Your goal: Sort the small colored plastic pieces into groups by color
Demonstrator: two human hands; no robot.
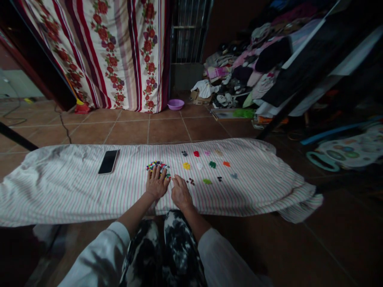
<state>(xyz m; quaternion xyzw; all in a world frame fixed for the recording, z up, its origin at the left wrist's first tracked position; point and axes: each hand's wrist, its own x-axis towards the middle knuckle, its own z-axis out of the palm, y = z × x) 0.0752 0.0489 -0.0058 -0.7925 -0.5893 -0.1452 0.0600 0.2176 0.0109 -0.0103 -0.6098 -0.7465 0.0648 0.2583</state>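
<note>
Right of the phone, the spread, empty left hand should press softly on the bead pile, while farther right the right hand curls, and I can't tell if it grips.

Your left forearm reaches forward and inward, and your left hand lies palm down, fingers extended and slightly spread, the thumb angled toward your right hand. Your right forearm slants forward and inward too; that hand shows its back, fingers partly bent. Your hands are just beside each other; whether the right fingertips pinch is too small to tell.
</note>
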